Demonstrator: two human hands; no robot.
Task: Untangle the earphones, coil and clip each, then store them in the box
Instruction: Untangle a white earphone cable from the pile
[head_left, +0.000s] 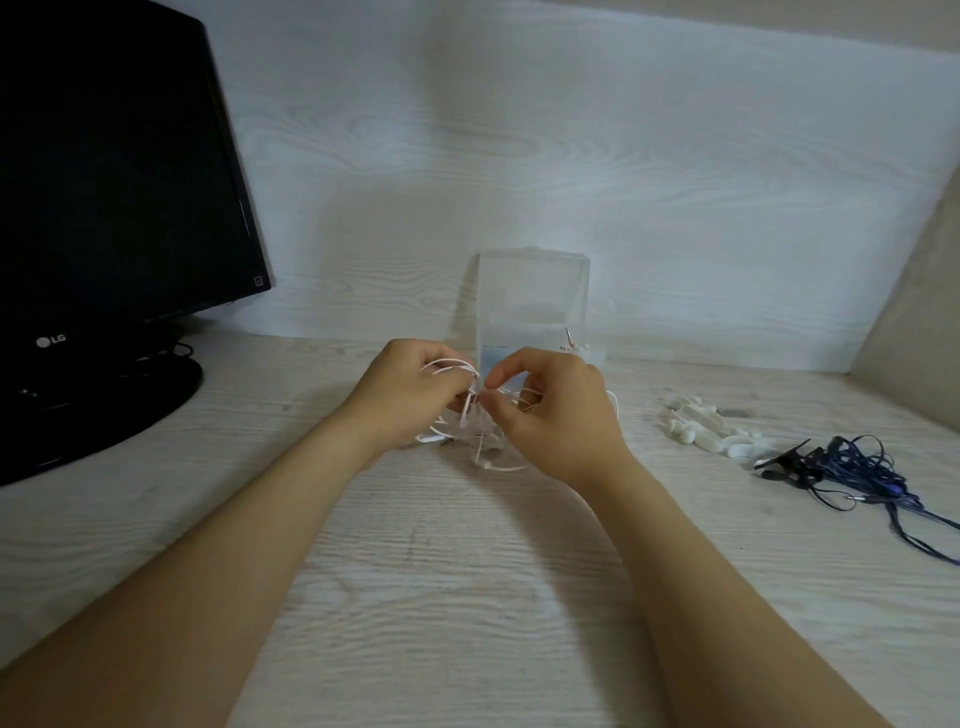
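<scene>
White earphones (470, 441) hang in loose loops between my two hands, above the middle of the desk. My left hand (410, 395) grips a bundle of the white cable, with loops showing over its fingers. My right hand (550, 410) pinches the cable just right of it, thumb and forefinger together. Behind the hands stands a clear plastic box (535, 291) with its lid upright. A tangle of dark blue earphones (852, 467) lies on the desk at the right. A heap of white clips (706, 426) sits between that tangle and the box.
A black monitor (104, 182) on a round stand (104, 405) fills the left side. The pale wood desk (467, 571) meets a white wall behind and a beige side panel (914, 312) at the right.
</scene>
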